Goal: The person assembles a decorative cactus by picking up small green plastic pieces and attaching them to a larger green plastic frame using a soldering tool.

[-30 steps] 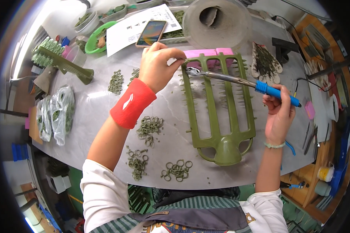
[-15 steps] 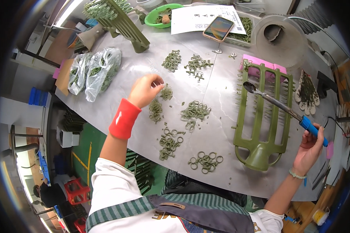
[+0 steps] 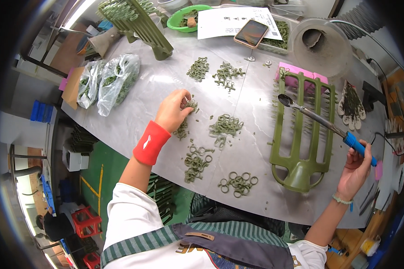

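Observation:
My left hand (image 3: 174, 110), with a red wristband, pinches a small olive-green plastic piece (image 3: 191, 104) just above a pile of such parts (image 3: 182, 129) on the grey table (image 3: 143, 98). My right hand (image 3: 357, 167) grips the blue handle of a soldering iron (image 3: 321, 121); its metal tip hovers over the upper part of an olive-green slotted rack (image 3: 306, 130) lying flat. Piles of green rings (image 3: 239, 183) and clips (image 3: 226, 124) lie between the hands.
Two clear bags of green parts (image 3: 114, 80) lie at the left. A second green rack (image 3: 143, 24), a green bowl (image 3: 186, 15), a sheet of paper with a phone (image 3: 252, 32) and a round clear tub (image 3: 321, 42) stand at the back. A pink block (image 3: 296, 74) sits under the rack's top.
My left hand left the rack and moved left to the small-parts pile, where it has picked up a piece. The right hand drew the iron back toward the right. The view shifted left.

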The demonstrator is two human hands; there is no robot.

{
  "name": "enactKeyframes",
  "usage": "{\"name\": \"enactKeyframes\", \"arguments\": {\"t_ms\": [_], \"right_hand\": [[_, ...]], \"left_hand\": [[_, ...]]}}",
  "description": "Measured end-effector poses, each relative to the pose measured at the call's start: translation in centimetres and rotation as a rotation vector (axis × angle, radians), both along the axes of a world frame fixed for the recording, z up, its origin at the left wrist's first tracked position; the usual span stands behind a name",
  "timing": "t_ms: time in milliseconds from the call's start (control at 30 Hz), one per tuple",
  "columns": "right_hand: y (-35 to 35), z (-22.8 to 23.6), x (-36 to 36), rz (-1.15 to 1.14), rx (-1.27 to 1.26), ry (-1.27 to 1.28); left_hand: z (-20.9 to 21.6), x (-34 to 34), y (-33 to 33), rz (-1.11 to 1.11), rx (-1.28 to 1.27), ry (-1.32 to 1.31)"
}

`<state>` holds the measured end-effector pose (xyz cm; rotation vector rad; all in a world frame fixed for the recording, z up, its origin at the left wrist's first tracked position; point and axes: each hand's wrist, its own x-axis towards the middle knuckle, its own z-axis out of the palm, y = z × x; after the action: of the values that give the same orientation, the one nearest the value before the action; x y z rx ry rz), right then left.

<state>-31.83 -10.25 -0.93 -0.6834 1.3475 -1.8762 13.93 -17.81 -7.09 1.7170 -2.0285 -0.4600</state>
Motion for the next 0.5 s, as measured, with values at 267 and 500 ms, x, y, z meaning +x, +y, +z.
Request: {"name": "enactKeyframes", "arguments": {"t_ms": [267, 500], "right_hand": [[0.2, 0.0, -0.5, -0.021, -0.003, 0.004], [0.1, 0.3, -0.1, -0.06, -0.008, 0.011]], "left_hand": [[2.4, -0.5, -0.8, 0.085, 0.444, 0.561], [3.1, -3.3, -2.4, -0.033, 0.591, 0.585]]}}
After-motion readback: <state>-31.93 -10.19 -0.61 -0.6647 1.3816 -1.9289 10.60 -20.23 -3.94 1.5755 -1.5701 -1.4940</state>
